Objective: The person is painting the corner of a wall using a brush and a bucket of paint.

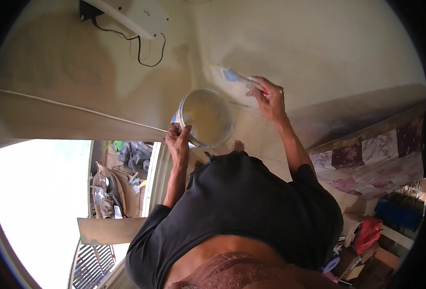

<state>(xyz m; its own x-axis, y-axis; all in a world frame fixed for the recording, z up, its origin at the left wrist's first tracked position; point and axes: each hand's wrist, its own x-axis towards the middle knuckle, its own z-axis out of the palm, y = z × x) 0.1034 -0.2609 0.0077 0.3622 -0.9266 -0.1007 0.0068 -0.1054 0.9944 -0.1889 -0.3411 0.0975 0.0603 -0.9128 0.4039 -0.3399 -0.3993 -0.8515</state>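
My left hand (178, 139) grips the rim of a round plastic bucket (181, 110), with the thumb over the edge. Yellowish liquid, likely paint, shows inside the bucket. My right hand (269, 95) holds a paintbrush (240, 78) by its handle, up and to the right of the bucket. The brush's head has a blue part and points at the corner where two pale walls (307, 47) meet; whether the tip touches the wall I cannot tell. Whitish smears mark the fingers of my right hand.
A pale wall-mounted unit (140, 18) with a loose black cable (140, 54) is at the upper left. An opening at the left shows bags and cluttered items outside. Patterned cloth (364, 162) lies at the right, above boxes and a red plastic bag (368, 234). Floor tiles (251, 126) lie below.
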